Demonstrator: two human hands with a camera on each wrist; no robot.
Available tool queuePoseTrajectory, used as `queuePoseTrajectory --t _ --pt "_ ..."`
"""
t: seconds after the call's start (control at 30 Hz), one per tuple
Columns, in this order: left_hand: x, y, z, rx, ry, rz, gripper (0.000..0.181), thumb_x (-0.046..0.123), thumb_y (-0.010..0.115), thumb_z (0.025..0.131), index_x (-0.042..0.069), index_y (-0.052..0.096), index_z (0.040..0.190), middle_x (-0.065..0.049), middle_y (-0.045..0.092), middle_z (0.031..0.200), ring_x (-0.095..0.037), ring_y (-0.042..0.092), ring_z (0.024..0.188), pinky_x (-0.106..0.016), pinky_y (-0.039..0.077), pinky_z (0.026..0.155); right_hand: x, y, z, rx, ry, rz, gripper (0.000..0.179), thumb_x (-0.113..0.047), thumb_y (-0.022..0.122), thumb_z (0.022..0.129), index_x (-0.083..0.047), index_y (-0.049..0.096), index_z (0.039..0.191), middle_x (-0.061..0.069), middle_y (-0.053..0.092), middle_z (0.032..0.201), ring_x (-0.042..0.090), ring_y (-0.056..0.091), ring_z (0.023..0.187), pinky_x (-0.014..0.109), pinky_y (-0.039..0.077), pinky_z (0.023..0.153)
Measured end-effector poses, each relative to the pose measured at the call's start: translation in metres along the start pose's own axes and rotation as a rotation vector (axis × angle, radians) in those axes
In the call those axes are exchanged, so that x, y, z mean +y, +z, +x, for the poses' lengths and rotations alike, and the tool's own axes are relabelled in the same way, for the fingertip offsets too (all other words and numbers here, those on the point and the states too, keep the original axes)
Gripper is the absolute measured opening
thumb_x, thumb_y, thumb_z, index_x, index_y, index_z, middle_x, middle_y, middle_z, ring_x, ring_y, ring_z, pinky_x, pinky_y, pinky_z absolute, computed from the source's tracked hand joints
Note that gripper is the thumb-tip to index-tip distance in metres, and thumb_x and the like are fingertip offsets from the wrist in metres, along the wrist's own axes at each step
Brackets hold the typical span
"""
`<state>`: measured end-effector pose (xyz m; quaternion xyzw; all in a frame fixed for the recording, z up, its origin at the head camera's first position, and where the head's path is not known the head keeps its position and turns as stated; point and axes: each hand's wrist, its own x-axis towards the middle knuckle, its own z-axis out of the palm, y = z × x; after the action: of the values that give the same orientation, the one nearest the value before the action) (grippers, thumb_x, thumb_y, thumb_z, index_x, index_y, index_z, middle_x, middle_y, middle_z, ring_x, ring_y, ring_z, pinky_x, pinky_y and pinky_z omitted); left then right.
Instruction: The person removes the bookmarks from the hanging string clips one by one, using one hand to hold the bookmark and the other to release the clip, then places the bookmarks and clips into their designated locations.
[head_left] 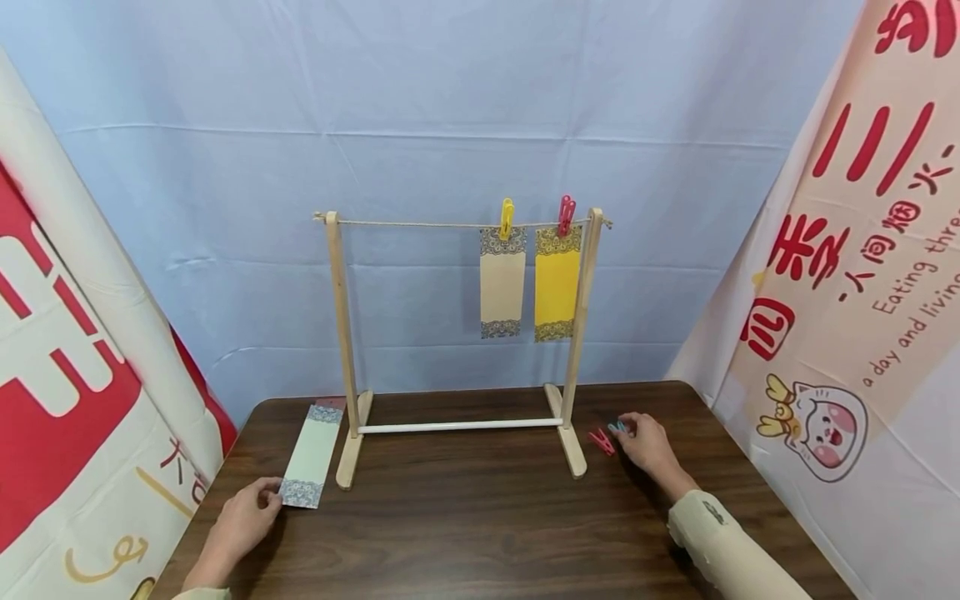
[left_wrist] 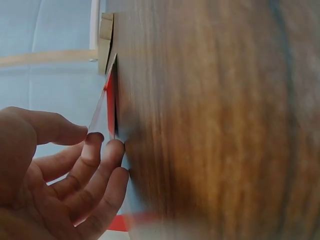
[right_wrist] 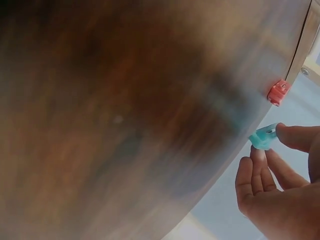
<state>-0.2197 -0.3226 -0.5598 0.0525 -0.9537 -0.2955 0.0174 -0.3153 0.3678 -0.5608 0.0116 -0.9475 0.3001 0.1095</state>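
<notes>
Counted over all: four cards and four clips. Grasping with the left hand [head_left: 238, 521], between thumb and fingers, one green card [head_left: 313, 450] by its near left corner; tilted, with the held side raised from the table [head_left: 465, 525]. Partly under this card, beyond the left grip, one red card [head_left: 330, 401], mostly hidden. Grasping with the right hand [head_left: 648, 446], also between thumb and fingers, one blue clip [right_wrist: 264, 136]. Just beside the right grip, to its left, lying on the table, one red clip [head_left: 602, 442]. Between the two grips and farther away, standing on the table, one rack [head_left: 341, 317] with two posts, two feet, one white rod [head_left: 461, 426] low down and one rope [head_left: 420, 223] at the top. Hanging from the rope, higher than the right grip and to its left, one beige card [head_left: 502, 283] under one yellow clip [head_left: 507, 218], and one yellow card [head_left: 557, 283] under one pinkish-red clip [head_left: 567, 215].
</notes>
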Motion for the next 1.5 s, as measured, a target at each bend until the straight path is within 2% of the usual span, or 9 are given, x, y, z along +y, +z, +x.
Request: queuePoseTrajectory --t 0.23,0.4,0.87,1.23,1.5 --pt "0.0016 0.0017 0.0005 -0.003 -0.012 0.028 0.036 0.016 0.06 0.101 0.0 0.069 0.132 -0.002 0.066 0.094 -0.021 0.057 0.078 -0.046 0.047 0.064 0.0023 0.002 0.001 -0.039 0.04 0.001 0.037 -0.009 0.069 0.102 0.014 0.065 0.13 0.022 0.069 0.104 0.031 0.065 0.088 0.051 0.056 0.077" --pt "-0.0001 0.0028 0.0001 0.0 0.001 0.057 0.035 0.016 0.062 0.1 0.001 0.069 0.13 -0.002 0.066 0.093 -0.024 0.059 0.08 -0.052 0.05 0.065 0.0027 0.0038 0.0027 -0.048 0.056 -0.001 0.035 -0.009 0.069 0.102 0.014 0.067 0.128 0.018 0.071 0.1 0.029 0.065 0.085 0.048 0.056 0.077" --pt "0.0064 0.003 -0.0019 -0.006 0.02 0.088 0.034 0.016 0.064 0.1 -0.003 0.068 0.128 0.0 0.06 0.084 -0.019 0.054 0.074 -0.043 0.044 0.061 -0.0011 0.0065 0.0093 -0.043 0.046 -0.042 0.034 -0.008 0.072 0.099 0.017 0.067 0.122 0.019 0.07 0.097 0.033 0.066 0.088 0.053 0.057 0.082" --pt "0.006 0.0045 -0.0007 0.012 0.027 0.117 0.032 0.015 0.067 0.098 -0.003 0.07 0.125 -0.002 0.066 0.088 -0.021 0.062 0.081 -0.053 0.052 0.066 -0.0018 0.0062 0.0085 -0.063 0.067 -0.046 0.036 -0.009 0.071 0.1 0.016 0.066 0.125 0.024 0.071 0.103 0.039 0.069 0.097 0.057 0.058 0.086" --pt "0.0084 0.0043 -0.0031 0.017 0.017 0.13 0.033 0.013 0.068 0.097 -0.006 0.069 0.124 -0.004 0.069 0.089 -0.024 0.066 0.083 -0.055 0.054 0.068 -0.0041 -0.0005 0.0033 -0.041 0.044 -0.032 0.036 -0.01 0.067 0.102 0.018 0.064 0.126 0.032 0.064 0.111 0.043 0.065 0.099 0.06 0.055 0.087"
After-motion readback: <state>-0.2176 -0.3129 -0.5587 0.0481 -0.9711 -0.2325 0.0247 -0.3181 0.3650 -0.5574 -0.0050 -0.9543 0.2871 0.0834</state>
